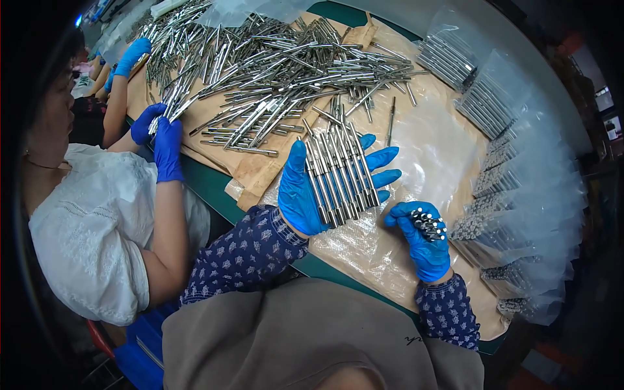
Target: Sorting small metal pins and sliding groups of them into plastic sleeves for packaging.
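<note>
My left hand (296, 195), in a blue glove, is palm up with its fingers spread. A row of slim shiny metal rods (343, 172) lies side by side across that palm, with narrower sections along them and darker ends toward me. My gloved right hand (429, 257) is closed around a bundle of similar rods (427, 225), whose ends point up out of the fist. The bundle is apart from the row, to its right. Beyond my left hand spreads a large loose pile of such rods (266, 65). A single rod (390, 121) lies right of the row.
Brown paper (260, 170) and clear plastic sheeting (435, 146) cover the green table (208, 185). Clear bags of rods (487, 104) line the right side. At my left, a co-worker in white (97, 240) holds rods in blue-gloved hands (168, 146). Another gloved hand (135, 55) is farther back.
</note>
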Demonstrator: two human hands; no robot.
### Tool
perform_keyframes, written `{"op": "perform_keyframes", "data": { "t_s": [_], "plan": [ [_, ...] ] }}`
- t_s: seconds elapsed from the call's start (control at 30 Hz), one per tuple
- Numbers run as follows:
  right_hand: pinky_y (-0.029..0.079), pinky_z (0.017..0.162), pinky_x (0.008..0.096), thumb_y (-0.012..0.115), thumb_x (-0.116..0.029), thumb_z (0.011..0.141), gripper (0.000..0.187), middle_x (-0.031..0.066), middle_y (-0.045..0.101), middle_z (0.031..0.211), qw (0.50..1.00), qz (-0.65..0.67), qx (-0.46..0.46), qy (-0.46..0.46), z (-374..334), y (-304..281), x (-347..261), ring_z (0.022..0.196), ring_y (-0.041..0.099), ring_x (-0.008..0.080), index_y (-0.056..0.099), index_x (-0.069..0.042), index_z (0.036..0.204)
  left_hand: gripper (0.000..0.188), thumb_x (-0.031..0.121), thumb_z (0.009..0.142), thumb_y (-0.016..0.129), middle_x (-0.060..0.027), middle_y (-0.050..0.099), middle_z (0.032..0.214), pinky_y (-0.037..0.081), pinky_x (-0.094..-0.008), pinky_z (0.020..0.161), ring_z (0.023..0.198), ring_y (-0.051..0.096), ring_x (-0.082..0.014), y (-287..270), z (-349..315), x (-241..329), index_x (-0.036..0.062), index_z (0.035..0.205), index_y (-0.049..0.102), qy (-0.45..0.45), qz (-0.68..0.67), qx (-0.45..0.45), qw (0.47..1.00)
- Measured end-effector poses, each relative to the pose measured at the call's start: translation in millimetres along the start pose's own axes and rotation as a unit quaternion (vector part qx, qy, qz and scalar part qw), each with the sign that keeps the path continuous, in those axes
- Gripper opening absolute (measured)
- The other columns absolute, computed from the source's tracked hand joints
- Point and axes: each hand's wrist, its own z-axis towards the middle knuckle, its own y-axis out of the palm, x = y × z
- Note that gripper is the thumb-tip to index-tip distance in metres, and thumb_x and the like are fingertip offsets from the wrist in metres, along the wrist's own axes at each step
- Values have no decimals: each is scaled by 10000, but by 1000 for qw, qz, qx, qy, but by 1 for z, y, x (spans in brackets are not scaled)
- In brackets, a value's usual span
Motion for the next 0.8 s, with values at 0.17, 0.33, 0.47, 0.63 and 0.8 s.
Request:
{"op": "perform_keyframes", "data": {
  "t_s": [0.17,0.33,0.47,0.63,0.8],
  "plan": [
    [489,745,276,561,-88,890,119,69,619,843,994,51,71,72,0,4,-4,790,595,147,574,-9,977,1148,746,653,560,-254,146,1450,234,-532,1071,1316,220,-433,6,-1,1,35,1426,99,-21,45,22,999],
    [474,673,272,568,-130,890,143,86,625,793,991,-95,89,-34,4,12,-41,725,586,150,582,-14,972,1110,705,668,591,-255,154,1444,305,-550,1029,1301,252,-438,5,-4,0,55,1427,108,-56,15,14,998],
    [378,979,473,636,-104,753,227,68,646,919,791,-473,-222,-319,48,24,-98,1046,573,302,596,-107,977,855,568,811,523,-227,235,1430,356,-528,1005,1282,319,-388,4,-15,-6,51,1411,199,-68,-35,26,997],
    [208,1066,553,627,-154,715,341,20,536,1235,669,-546,-327,-385,87,58,-83,1251,401,335,605,-264,1037,499,297,894,510,-194,457,1290,433,-467,960,1182,476,-307,-24,-30,-16,49,1310,393,-45,-19,140,989],
    [225,1063,531,614,-259,770,260,57,470,1325,684,-517,-370,-358,105,54,-72,1312,305,354,602,-266,1030,533,108,822,512,-162,426,1331,392,-458,1008,1210,450,-314,-22,-25,-21,135,1338,379,-59,-130,84,986]
  ]
}}
